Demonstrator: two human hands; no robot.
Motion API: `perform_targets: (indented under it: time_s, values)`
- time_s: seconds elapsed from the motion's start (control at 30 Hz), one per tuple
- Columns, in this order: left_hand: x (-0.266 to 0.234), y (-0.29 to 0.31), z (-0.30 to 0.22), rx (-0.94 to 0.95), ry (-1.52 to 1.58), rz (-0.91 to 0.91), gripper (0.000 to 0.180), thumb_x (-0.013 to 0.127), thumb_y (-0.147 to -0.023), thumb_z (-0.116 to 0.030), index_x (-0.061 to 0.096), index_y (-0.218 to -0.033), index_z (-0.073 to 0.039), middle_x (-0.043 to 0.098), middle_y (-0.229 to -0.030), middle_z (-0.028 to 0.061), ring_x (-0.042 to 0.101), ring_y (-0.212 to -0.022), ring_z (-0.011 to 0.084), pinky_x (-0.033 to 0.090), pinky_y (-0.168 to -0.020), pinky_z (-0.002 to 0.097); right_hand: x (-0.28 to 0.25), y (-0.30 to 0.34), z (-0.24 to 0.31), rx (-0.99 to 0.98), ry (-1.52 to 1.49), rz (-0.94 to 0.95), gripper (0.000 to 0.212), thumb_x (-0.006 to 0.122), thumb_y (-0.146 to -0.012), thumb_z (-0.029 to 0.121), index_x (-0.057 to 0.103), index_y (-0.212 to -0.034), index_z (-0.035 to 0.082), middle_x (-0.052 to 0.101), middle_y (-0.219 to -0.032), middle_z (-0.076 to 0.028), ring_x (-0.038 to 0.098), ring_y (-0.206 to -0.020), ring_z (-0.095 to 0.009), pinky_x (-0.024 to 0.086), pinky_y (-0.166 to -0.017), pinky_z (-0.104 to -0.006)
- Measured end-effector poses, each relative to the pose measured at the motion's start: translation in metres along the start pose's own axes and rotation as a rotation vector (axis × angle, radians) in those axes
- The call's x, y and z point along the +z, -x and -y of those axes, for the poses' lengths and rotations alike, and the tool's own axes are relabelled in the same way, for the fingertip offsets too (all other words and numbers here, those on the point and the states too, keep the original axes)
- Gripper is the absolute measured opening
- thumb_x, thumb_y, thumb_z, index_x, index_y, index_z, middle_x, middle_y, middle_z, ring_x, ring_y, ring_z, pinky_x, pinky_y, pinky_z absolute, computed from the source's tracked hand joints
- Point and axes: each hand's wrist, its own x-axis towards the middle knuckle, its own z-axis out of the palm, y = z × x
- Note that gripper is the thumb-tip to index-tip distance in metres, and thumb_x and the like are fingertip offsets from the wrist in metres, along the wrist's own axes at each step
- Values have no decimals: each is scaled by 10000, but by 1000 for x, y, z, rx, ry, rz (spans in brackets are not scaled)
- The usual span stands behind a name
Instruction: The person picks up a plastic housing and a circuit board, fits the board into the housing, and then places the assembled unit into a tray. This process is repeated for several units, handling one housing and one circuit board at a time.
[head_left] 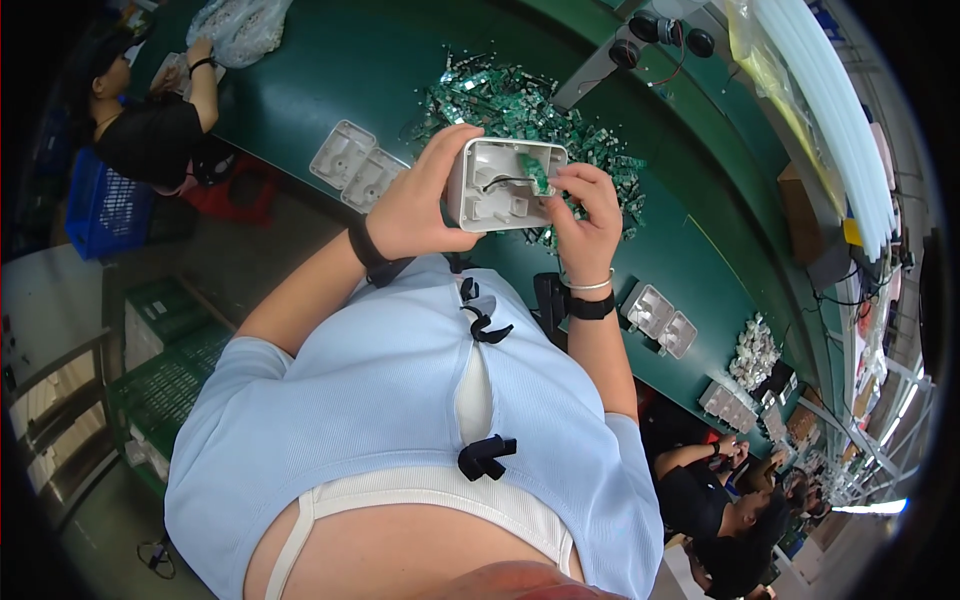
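My left hand (425, 200) grips a white plastic housing (462, 190) by its left side, its open face turned up toward me. Inside it are moulded posts, a dark wire and a small green circuit board (533, 174) near the right wall. The fingers of my right hand (587, 215) pinch at that board's edge, by the housing's right rim. Behind the housing lies a big heap of green circuit boards (500, 100). On the table, left of my left hand, rests an opened pair of white housing halves (360, 165).
The green table (300, 100) runs across the view. Right of my right wrist lie more white housing halves (660, 320), with a pile of small white parts (754, 355) beyond. Co-workers sit at far left and lower right. A post with black round devices (650, 35) stands behind the heap.
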Motion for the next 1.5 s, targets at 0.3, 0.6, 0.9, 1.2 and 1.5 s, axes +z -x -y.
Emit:
perform_targets:
  time_s: [0.3, 0.6, 0.9, 1.2, 1.5]
  values:
    - [1, 4, 10, 78, -170, -110, 1046, 843, -648, -100, 275, -1524, -32, 362, -1506, 173, 466, -1376, 329, 443, -1110, 414, -9, -4, 41, -378, 257, 332, 250, 796, -732, 19, 731, -967, 75, 704, -949, -62, 647, -885, -261, 481, -826, -390]
    - [6, 5, 13, 63, -129, -68, 1022, 828, -679, -71, 260, -1528, -38, 376, -1489, 176, 544, -1311, 293, 538, -997, 385, -2, 15, 35, -213, 32, 398, 203, 818, -746, 64, 736, -931, 76, 693, -928, -58, 634, -884, -260, 477, -858, -375]
    - [19, -2, 22, -54, 98, 25, 1038, 845, -667, -150, 269, -1523, -29, 376, -1491, 208, 482, -1363, 353, 455, -1094, 412, 4, 31, 9, -65, 17, 299, 183, 804, -778, 67, 734, -946, 70, 700, -1030, -80, 636, -938, -279, 501, -822, -368]
    - [62, -16, 36, 16, 67, 172, 998, 832, -692, -82, 278, -1521, -40, 398, -1481, 186, 519, -1323, 318, 477, -1071, 397, -19, 61, -6, -184, 218, 272, 177, 764, -791, 37, 715, -959, 69, 702, -945, -69, 646, -898, -298, 519, -812, -396]
    - [66, -4, 79, 65, -147, 261, 893, 872, -781, -225, 367, -1487, -16, 390, -1502, 196, 558, -1279, 344, 464, -1087, 444, -81, 168, -59, 32, 489, 213, 118, 721, -807, 25, 693, -917, 56, 698, -924, -91, 643, -872, -322, 524, -774, -417]
